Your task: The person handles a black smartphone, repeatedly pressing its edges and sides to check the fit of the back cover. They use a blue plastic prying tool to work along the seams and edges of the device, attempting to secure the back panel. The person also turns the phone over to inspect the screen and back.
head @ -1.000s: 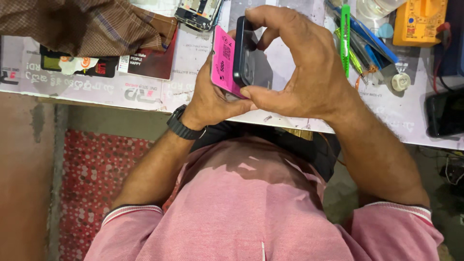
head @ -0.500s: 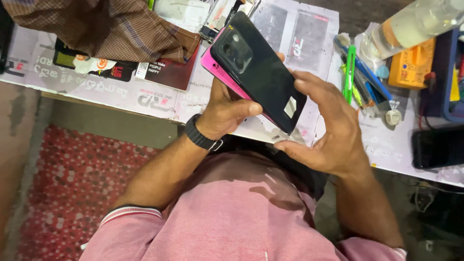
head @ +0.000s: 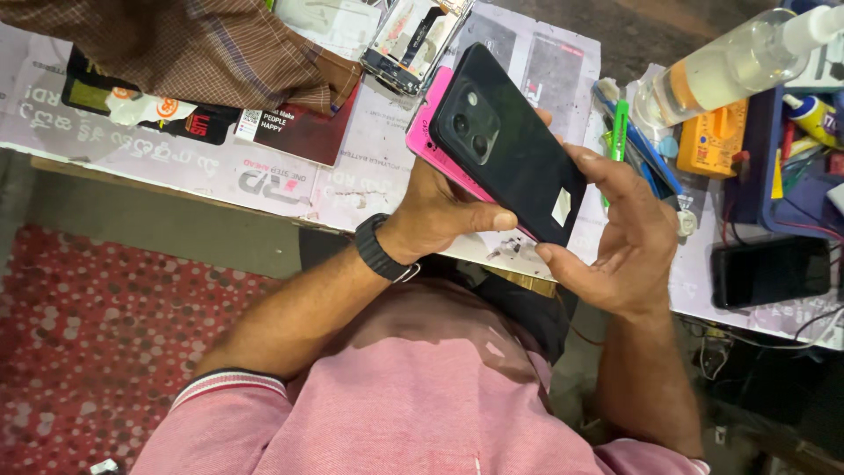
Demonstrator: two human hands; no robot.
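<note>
A black phone (head: 508, 145) with its camera cluster facing up lies across both my hands, above the workbench edge. Under it is a pink flat card or case (head: 431, 141), pressed against the phone's underside. My left hand (head: 440, 211), with a black watch on the wrist, grips the phone and pink piece from below, thumb along the phone's lower edge. My right hand (head: 620, 237) holds the phone's right end, fingers curled around its corner. A small white sticker sits on the phone's back.
On the workbench (head: 352, 189) lie a stripped phone frame (head: 413, 40), a brown checked cloth (head: 176, 44), dark booklets, a clear squeeze bottle (head: 730, 66), an orange meter (head: 712, 136), pens and tools, and another dark phone (head: 769, 271). A red patterned floor mat (head: 97, 352) lies below left.
The phone has turned from edge-on to lying flat with its back and cameras facing up. My right hand has slid from over the top of it to its right end.
</note>
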